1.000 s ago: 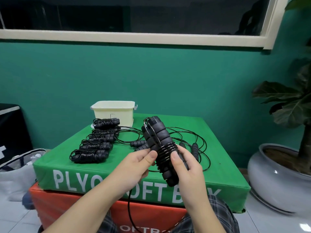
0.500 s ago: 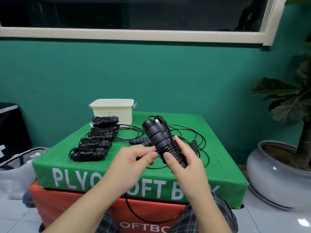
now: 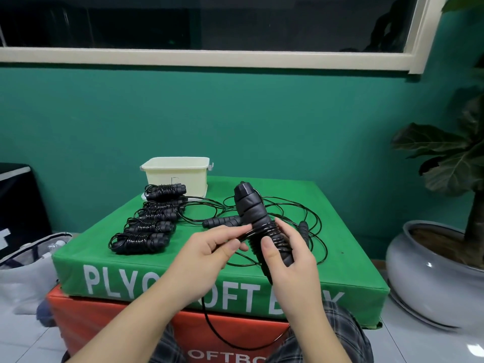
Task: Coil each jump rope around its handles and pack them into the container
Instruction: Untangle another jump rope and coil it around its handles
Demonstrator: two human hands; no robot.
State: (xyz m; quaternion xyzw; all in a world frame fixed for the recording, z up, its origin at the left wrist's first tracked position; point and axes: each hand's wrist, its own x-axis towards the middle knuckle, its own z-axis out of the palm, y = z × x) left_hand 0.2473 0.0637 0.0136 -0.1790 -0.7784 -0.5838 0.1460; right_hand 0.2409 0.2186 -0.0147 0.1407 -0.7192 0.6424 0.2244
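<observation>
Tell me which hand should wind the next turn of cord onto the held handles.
Left. The left hand already pinches the loose cord beside the coil, while the right hand grips the paired handles and probably must keep steadying them.

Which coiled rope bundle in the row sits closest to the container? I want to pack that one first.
The far-end coiled bundle, lying right in front of the cream container. The other bundles line up from it toward the person, each farther from the container.

Potted plant (image 3: 450,163) right; bag (image 3: 23,273) left; window (image 3: 209,22) above
</observation>
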